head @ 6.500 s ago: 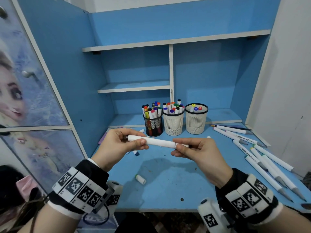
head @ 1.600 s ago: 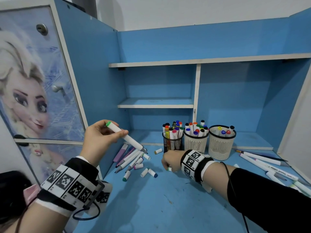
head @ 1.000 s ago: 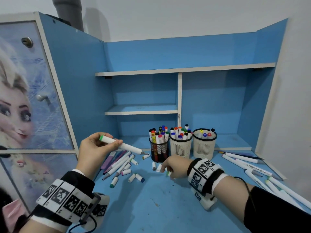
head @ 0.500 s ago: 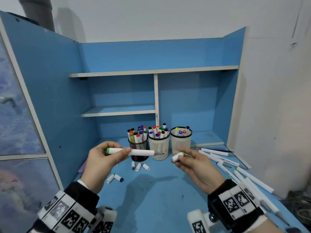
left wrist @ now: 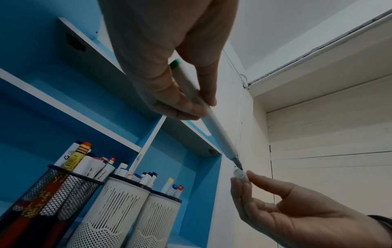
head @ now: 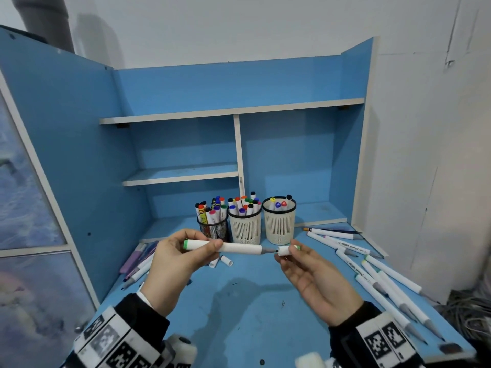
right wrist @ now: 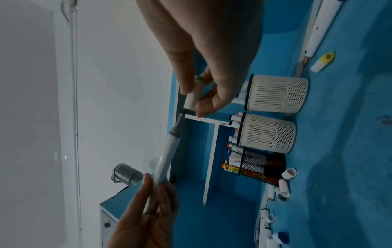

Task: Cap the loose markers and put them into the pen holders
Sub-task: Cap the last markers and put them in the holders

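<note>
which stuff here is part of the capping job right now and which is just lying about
In the job:
- marker, held by left hand
- cap, pinched by right hand
- three holders

Lying about:
- loose markers on the right
- loose caps
- shelf

A child's room at home: blue study desk [head: 239, 301], cartoon-printed cupboard door [head: 24, 181].

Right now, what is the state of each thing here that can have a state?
marker: uncapped, tip at the cap's mouth
cap: off, not yet pushed on
left hand: grips the marker
right hand: pinches the cap
black mesh holder: upright, full
middle white holder: upright, full
right white holder: upright, few markers
</note>
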A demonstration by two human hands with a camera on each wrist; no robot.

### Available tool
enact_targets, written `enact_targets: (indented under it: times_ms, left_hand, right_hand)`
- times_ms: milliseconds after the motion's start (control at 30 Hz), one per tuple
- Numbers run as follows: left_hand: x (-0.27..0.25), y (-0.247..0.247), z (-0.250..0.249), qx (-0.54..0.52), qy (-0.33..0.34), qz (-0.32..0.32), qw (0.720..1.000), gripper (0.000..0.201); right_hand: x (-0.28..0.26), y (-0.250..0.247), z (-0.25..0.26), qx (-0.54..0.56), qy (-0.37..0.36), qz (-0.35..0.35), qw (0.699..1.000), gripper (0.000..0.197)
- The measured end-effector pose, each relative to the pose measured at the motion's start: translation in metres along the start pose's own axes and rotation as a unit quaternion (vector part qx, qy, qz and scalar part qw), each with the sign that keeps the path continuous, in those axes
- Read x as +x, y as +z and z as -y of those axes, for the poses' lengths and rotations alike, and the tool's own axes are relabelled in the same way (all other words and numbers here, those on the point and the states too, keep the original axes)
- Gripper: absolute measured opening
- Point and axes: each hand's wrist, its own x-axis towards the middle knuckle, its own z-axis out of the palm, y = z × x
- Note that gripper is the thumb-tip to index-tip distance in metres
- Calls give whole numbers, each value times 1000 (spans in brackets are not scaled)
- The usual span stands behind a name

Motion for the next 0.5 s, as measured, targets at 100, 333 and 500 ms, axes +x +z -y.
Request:
enact_targets:
  times_ms: [100,333,500]
  left_hand:
    - [-2,0,-3,7,4,13,1000,25]
    - [-3,-5,-10,17,12,23,1000,17]
    - [-6,-8,-12,81,-7,57,995,27]
  right_hand:
    - [-2,2,-1,10,-6,5,1000,14]
    - [-7,9,-4,11,-41,35,998,25]
    - [-5,13,-12,-30,-61,34,997,41]
